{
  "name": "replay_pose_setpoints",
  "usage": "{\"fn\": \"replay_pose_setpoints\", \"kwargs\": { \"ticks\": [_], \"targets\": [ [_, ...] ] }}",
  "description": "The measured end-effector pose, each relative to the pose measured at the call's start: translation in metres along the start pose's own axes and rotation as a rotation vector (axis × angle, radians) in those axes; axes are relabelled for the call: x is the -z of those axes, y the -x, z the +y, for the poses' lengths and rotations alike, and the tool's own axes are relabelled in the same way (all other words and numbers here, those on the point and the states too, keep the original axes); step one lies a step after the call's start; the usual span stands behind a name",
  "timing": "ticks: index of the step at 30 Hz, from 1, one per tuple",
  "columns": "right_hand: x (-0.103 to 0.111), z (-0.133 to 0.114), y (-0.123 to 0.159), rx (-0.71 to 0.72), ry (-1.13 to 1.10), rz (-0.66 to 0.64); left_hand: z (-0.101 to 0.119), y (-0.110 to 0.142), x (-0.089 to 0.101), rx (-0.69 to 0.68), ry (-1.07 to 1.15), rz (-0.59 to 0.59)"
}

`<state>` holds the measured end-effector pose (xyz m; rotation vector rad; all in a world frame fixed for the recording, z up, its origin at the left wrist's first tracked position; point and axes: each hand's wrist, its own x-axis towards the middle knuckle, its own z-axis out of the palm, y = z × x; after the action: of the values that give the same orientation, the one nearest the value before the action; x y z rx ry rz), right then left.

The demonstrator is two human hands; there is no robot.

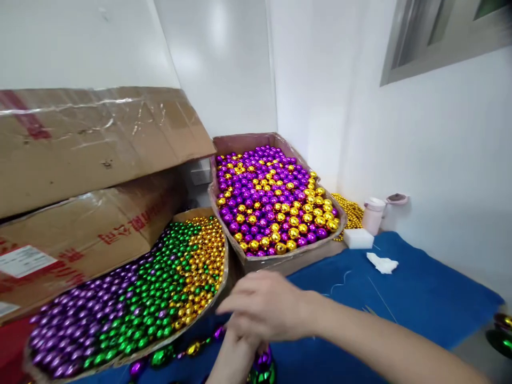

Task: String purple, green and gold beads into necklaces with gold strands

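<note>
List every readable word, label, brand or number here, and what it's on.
"公司", probably: part of the red print on the lower cardboard panel; the characters around it are too blurred to read.
White label on the same panel: print too small to read.
Second white label, cut off at the left edge: unreadable.
No brand or number legible.

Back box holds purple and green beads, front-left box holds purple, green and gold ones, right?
No: in the head view, the back box holds purple and gold beads, no green. The front-left box does hold purple, green and gold ones.
</note>
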<state>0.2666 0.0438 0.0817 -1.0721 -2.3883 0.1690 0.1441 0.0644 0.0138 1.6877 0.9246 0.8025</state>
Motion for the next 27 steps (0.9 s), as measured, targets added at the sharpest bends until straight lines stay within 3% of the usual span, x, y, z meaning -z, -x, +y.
{"fn": "replay_pose_setpoints", "kwargs": {
  "ticks": [3, 7, 11, 15, 17, 20, 22, 27],
  "targets": [
    [0.011, 0.022, 0.050, -0.204, -0.037, 0.128, 0.001, 0.005, 0.003, 0.045, 0.145, -0.093],
    [-0.014, 0.026, 0.084, -0.292, -0.058, 0.141, 0.005, 0.007, 0.004, 0.076, 0.225, -0.130],
    [-0.035, 0.019, 0.088, -0.283, -0.004, 0.150, 0.006, 0.007, 0.006, 0.108, 0.258, -0.123],
    [-0.026, 0.014, 0.095, -0.141, -0.099, 0.003, 0.002, 0.009, 0.006, 0.148, 0.384, -0.091],
    [-0.020, 0.017, 0.099, -0.194, -0.266, -0.048, 0.002, 0.013, 0.004, 0.190, 0.460, -0.110],
    [-0.019, 0.031, 0.095, -0.379, -0.376, 0.023, 0.010, 0.021, 0.007, 0.197, 0.575, -0.169],
    [-0.024, 0.041, 0.088, -0.410, -0.325, 0.054, 0.022, 0.026, 0.018, 0.143, 0.609, -0.167],
    [-0.037, 0.056, 0.073, -0.426, -0.205, 0.093, 0.058, 0.034, 0.065, -0.056, 0.458, 0.020]
  ]
}}
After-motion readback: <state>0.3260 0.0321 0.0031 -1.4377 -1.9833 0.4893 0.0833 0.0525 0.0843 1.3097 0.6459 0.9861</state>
